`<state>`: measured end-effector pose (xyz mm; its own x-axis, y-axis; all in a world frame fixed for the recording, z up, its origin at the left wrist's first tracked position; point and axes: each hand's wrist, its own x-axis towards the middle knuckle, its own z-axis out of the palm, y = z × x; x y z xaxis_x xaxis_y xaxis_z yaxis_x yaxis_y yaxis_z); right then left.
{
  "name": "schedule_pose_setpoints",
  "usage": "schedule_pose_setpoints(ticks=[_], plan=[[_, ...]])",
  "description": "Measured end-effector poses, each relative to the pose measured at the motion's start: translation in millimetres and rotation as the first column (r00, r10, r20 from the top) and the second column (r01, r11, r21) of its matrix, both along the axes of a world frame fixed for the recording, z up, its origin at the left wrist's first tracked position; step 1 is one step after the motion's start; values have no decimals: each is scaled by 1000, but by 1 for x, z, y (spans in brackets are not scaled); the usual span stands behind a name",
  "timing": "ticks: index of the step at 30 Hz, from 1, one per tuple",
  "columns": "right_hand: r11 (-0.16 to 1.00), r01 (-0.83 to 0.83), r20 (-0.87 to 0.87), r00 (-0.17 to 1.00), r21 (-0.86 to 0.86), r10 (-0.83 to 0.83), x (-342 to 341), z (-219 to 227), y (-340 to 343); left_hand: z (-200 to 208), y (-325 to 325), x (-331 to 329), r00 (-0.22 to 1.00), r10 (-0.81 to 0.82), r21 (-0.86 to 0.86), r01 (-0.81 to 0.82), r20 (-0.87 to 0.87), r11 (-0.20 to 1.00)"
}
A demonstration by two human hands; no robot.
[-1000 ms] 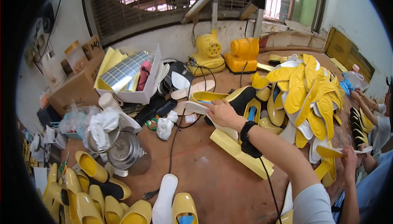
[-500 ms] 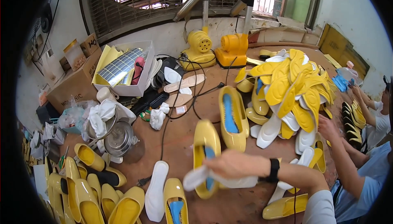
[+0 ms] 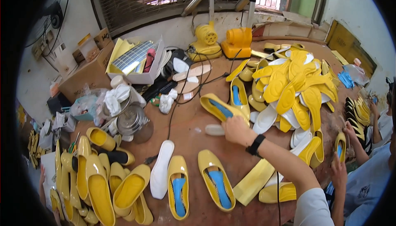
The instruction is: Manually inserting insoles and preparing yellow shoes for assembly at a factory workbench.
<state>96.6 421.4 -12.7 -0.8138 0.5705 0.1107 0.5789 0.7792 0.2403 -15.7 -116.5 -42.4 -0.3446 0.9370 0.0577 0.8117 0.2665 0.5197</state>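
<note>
My right hand (image 3: 240,130), a dark band on its wrist, is closed on the back end of a glossy yellow shoe (image 3: 220,108) with a blue strip inside. A blurred white insole (image 3: 214,130) sticks out beside the same hand; whether the fingers hold it too is unclear. Just beyond stands another yellow shoe (image 3: 238,96) with a blue strip. Nearer me lie two more, a left shoe (image 3: 178,189) and a right shoe (image 3: 216,180), both showing blue inside. A white insole (image 3: 161,170) lies left of them. My left hand is out of view.
Yellow and white insoles (image 3: 288,89) are heaped at the right back. Yellow shoes (image 3: 97,189) crowd the left front. A folded yellow sheet (image 3: 255,180) lies under my forearm. Cables cross the table before two yellow blowers (image 3: 206,40). Co-workers' hands (image 3: 340,172) work at the right.
My right hand has moved away from me and now grips a shoe. One blue-lined shoe now sits nearer, beside the front one. The view has shifted a little.
</note>
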Motion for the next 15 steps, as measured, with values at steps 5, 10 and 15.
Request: schedule_pose_setpoints(ticks=[5, 10, 15], plan=[[995, -100, -466, 881, -17, 81, 8, 76, -45, -21, -19, -2, 1000, 30, -32, -30, 5, 999], [928, -347, -462, 851, -135, 251, 51, 136, -175, -25, -21, -3, 999, 33, 105, -30, -23, 994], [767, -429, -658, 753, -477, 12, 93, 116, -279, -54, -40, -6, 973, 128, 110, -151, 194, 982]])
